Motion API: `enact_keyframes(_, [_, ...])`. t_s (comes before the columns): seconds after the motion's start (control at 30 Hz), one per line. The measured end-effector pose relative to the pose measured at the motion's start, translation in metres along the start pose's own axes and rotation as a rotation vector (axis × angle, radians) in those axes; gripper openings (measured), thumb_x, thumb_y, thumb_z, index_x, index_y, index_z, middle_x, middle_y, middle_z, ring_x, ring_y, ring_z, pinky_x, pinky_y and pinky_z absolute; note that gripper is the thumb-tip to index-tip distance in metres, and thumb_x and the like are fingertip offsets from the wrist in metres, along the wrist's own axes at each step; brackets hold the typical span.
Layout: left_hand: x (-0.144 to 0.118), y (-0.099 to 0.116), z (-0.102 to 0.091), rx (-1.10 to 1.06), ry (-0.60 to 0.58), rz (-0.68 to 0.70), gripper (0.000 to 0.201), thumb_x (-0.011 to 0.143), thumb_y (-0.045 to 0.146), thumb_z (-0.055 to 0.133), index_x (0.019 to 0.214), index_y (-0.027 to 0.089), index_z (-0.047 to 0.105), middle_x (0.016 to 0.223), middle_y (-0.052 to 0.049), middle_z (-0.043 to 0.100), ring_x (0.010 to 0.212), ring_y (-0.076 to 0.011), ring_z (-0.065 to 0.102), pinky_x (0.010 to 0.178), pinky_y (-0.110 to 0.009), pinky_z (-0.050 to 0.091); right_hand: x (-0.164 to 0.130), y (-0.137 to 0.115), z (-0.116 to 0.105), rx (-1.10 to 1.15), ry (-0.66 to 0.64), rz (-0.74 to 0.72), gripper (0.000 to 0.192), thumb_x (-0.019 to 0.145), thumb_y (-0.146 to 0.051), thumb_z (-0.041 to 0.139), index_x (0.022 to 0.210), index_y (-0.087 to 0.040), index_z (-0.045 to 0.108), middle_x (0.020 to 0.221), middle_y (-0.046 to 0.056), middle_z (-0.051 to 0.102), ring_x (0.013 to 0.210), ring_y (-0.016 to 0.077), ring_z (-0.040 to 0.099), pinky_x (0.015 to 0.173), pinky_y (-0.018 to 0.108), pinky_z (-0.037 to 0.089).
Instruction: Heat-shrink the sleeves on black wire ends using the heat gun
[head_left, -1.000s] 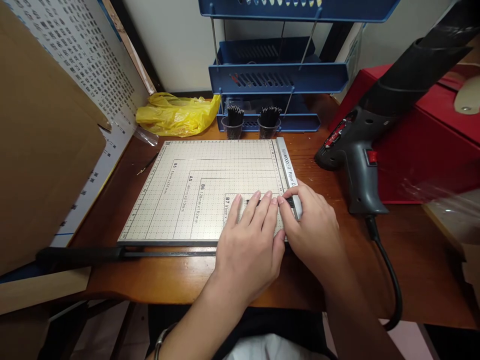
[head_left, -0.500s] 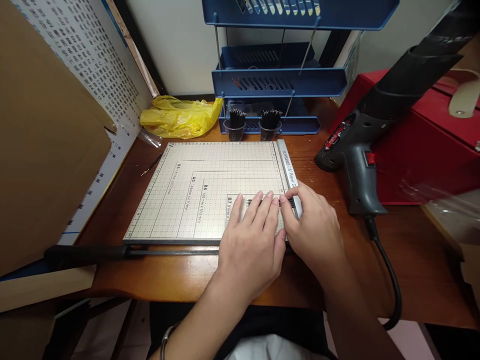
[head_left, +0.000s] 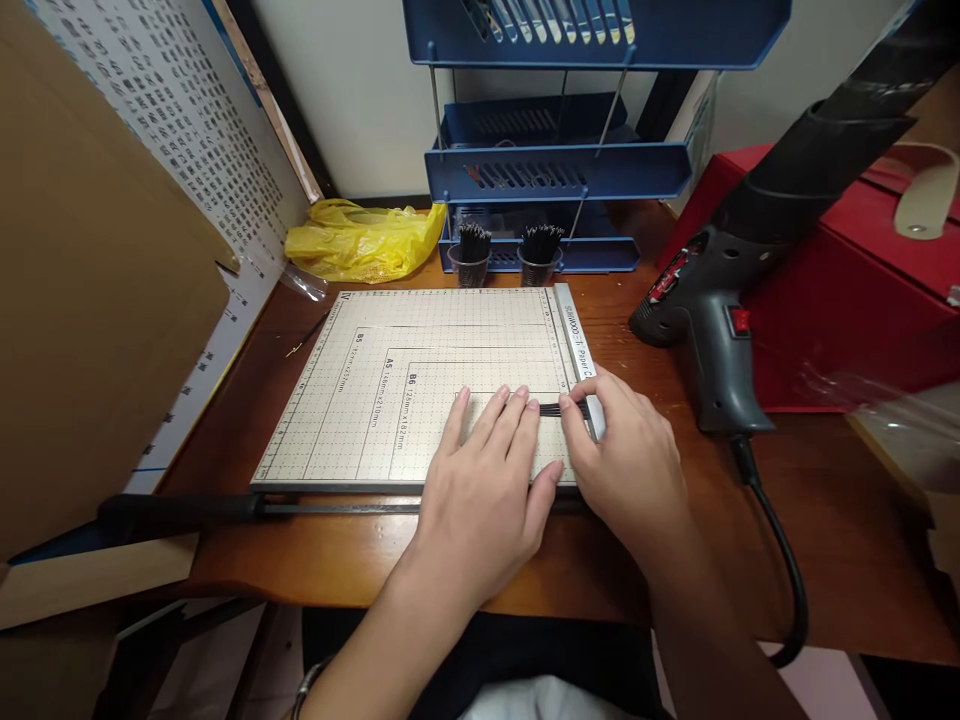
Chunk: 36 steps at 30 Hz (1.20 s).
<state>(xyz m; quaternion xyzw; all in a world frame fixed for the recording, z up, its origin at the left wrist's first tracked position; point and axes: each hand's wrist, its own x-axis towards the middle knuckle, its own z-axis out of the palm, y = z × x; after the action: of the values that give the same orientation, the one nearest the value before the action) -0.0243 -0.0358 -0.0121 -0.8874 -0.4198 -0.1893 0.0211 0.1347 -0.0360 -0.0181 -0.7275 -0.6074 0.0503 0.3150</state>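
My left hand (head_left: 484,480) lies flat on the paper cutter (head_left: 450,330), a cream gridded board, with its fingers stretched out and thumb apart. A small bundle of short black wires (head_left: 553,409) shows between my two hands. Its left end is hidden under my left fingers. My right hand (head_left: 626,440) pinches the right end between thumb and index finger, beside the cutter's pale rail (head_left: 574,325). Along the near edge of the board, the cutter's blade arm is down, its black handle (head_left: 180,508) at the left.
Two clear cups (head_left: 470,268) of upright black wires stand behind the board, before a blue tiered tray rack (head_left: 559,172). A yellow plastic bag (head_left: 364,240) lies back left, cardboard (head_left: 97,300) at far left. A heat gun (head_left: 724,320) and red box (head_left: 840,330) are right.
My left hand has slid slightly left on the board, and its thumb has spread away from the fingers. More of the black bundle shows. My right hand keeps its pinch in place.
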Motion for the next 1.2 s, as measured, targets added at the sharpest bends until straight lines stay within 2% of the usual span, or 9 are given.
enact_keyframes(0.2, [-0.002,-0.001,-0.001,0.003,0.011,0.006,0.049,0.108,0.037,0.041,0.145,0.008,0.053,0.153,-0.011,0.055,0.144,-0.0276,0.05,0.127,-0.055,0.027,0.0,-0.001,0.0,0.008,0.014,-0.012,0.01,0.095,-0.028,0.053,0.087,-0.024,0.057,0.099,0.005,0.072,0.088,0.0257,0.062,0.081,0.038,0.037])
enact_keyframes(0.4, [-0.005,-0.004,-0.003,0.008,-0.019,0.011,0.051,0.109,0.039,0.038,0.149,0.01,0.049,0.156,-0.008,0.051,0.145,-0.0257,0.049,0.126,-0.053,0.028,0.001,-0.001,0.0,0.002,0.015,0.0,0.009,0.095,-0.027,0.054,0.088,-0.024,0.057,0.101,0.005,0.073,0.09,0.0269,0.064,0.082,0.039,0.038])
enact_keyframes(0.67, [-0.006,-0.008,-0.006,0.015,-0.073,0.036,0.053,0.109,0.041,0.035,0.152,0.011,0.046,0.159,-0.008,0.048,0.148,-0.026,0.045,0.125,-0.053,0.03,-0.001,0.001,0.0,-0.018,0.002,-0.011,0.009,0.096,-0.028,0.054,0.088,-0.024,0.058,0.108,0.007,0.074,0.1,0.0304,0.066,0.085,0.042,0.041])
enact_keyframes(0.87, [-0.009,-0.013,-0.006,0.073,-0.056,0.005,0.058,0.108,0.047,0.036,0.153,0.011,0.045,0.16,-0.006,0.046,0.15,-0.032,0.041,0.123,-0.056,0.032,-0.001,0.002,0.002,-0.02,0.024,-0.007,0.01,0.095,-0.03,0.055,0.091,-0.023,0.06,0.126,0.011,0.072,0.108,0.0341,0.066,0.091,0.047,0.042])
enact_keyframes(1.03, [-0.008,-0.015,-0.005,0.081,-0.068,-0.003,0.057,0.109,0.047,0.032,0.153,0.012,0.044,0.16,-0.005,0.045,0.15,-0.0313,0.04,0.122,-0.06,0.032,-0.001,0.001,0.002,-0.023,0.016,-0.001,0.01,0.095,-0.03,0.054,0.09,-0.024,0.059,0.116,0.009,0.074,0.101,0.0335,0.068,0.088,0.046,0.044])
enact_keyframes(1.2, [-0.008,-0.013,-0.003,0.092,-0.072,0.007,0.06,0.109,0.048,0.031,0.153,0.01,0.043,0.161,-0.007,0.043,0.15,-0.0324,0.04,0.118,-0.062,0.036,0.0,0.001,0.001,-0.006,0.008,-0.002,0.01,0.096,-0.03,0.053,0.09,-0.024,0.058,0.118,0.009,0.073,0.11,0.0338,0.067,0.09,0.046,0.044])
